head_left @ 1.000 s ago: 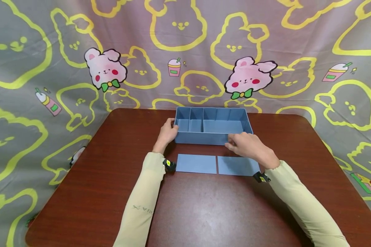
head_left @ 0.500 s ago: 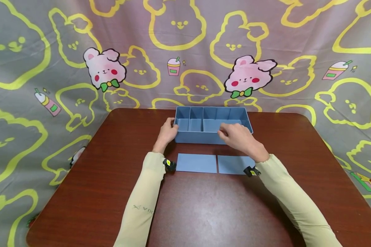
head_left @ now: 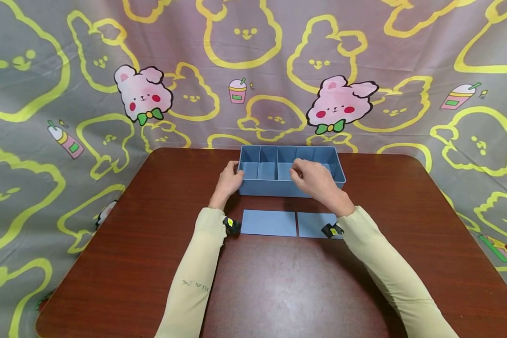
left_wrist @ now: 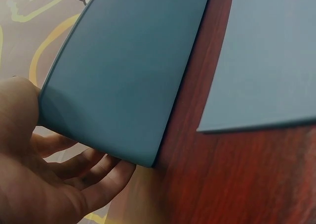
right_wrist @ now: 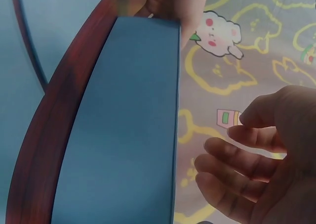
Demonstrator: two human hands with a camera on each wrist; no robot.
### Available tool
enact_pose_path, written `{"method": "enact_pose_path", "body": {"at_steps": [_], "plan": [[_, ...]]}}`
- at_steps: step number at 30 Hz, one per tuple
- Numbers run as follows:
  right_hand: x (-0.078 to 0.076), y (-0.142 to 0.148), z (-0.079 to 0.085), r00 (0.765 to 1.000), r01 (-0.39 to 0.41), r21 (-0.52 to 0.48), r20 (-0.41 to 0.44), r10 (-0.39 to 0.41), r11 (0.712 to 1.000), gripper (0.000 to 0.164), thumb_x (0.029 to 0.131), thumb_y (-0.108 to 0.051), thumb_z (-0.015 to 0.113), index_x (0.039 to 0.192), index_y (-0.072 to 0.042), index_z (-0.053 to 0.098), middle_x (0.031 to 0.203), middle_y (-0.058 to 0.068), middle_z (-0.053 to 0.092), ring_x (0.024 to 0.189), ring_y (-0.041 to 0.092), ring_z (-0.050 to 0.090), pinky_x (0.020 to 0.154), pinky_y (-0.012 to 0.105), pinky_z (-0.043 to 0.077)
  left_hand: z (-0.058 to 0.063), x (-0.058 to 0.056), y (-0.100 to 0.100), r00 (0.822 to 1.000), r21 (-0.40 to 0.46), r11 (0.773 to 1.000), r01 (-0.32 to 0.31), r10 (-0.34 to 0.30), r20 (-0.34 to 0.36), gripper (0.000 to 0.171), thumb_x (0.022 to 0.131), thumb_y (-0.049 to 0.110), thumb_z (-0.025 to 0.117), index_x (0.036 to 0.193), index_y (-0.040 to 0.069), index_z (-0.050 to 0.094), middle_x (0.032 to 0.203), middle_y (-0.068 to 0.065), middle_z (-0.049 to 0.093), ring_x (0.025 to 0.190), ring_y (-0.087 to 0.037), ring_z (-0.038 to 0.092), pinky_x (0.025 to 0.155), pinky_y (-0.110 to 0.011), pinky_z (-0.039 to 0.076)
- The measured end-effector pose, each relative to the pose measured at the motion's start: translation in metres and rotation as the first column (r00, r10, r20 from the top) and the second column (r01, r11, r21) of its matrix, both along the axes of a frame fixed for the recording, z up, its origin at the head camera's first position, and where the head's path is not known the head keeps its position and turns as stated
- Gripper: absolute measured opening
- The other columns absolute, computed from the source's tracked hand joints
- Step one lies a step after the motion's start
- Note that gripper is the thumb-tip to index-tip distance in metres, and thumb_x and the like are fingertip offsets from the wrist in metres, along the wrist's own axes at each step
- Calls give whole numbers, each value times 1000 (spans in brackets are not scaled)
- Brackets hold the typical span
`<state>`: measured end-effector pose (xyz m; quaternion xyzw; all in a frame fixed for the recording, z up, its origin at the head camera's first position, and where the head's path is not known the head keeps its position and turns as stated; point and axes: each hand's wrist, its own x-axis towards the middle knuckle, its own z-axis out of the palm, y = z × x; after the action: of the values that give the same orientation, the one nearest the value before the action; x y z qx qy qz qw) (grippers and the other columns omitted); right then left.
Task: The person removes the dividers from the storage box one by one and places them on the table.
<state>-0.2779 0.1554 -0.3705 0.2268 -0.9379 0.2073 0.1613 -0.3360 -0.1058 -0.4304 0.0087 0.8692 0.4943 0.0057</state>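
While the left hand (head_left: pixel 227 183) grips one box (head_left: pixel 264 188), the right hand (head_left: pixel 317 180) hangs loosely curled over it, two panels (head_left: pixel 270 223) nearby.

Faint letters (head_left: pixel 196 285) on the left sleeve (head_left: pixel 190 263), an apparent X among them, the rest unclear

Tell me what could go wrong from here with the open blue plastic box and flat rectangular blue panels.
The open blue plastic box is held only at its left end by the left hand, so it might swivel if the right hand, which appears above it, bumps it.

The black wrist camera overlaps the flat blue right panel in the head view; dipping lower, it could nudge that panel askew.
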Motion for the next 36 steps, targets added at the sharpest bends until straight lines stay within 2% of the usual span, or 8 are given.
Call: {"method": "enact_pose_path", "body": {"at_steps": [5,12,19,27,36], "plan": [[-5,-6,-2,998,24,9,62,-24,1000,14,97,-22,55,98,-9,61,84,6,64,68,19,57,60,34,47,1,2,1,1000,-2,1000,7,-7,7,50,100,20,43,148,8,36,139,-16,51,114,-29,51,98,-46,42],[-13,-12,-6,990,58,-14,126,-56,998,30,97,-27,56,118,-6,57,101,11,67,75,22,62,63,38,52,2,4,1,1000,-2,1000,5,-5,5,51,100,20,43,149,8,35,135,-16,52,109,-29,50,94,-45,41],[-20,-16,-15,985,75,-69,162,-64,995,35,97,-30,56,125,-9,53,103,10,67,71,20,61,63,37,52,-1,4,0,1000,0,1000,3,-3,12,51,100,21,43,149,9,34,138,-16,51,106,-29,49,89,-42,39],[-25,-28,-17,976,69,-117,215,-43,991,41,98,-30,54,132,-6,49,101,12,68,65,20,60,60,34,49,1,2,0,1000,-7,1000,1,-1,4,51,100,20,43,149,8,35,138,-16,51,107,-29,50,92,-43,41],[-31,-36,-24,969,104,-150,240,-66,983,46,98,-29,56,136,-5,47,106,14,69,69,22,62,63,36,50,1,0,1,1000,0,1000,4,-4,15,50,100,20,43,149,9,35,144,-17,48,115,-29,51,98,-46,42]]}}
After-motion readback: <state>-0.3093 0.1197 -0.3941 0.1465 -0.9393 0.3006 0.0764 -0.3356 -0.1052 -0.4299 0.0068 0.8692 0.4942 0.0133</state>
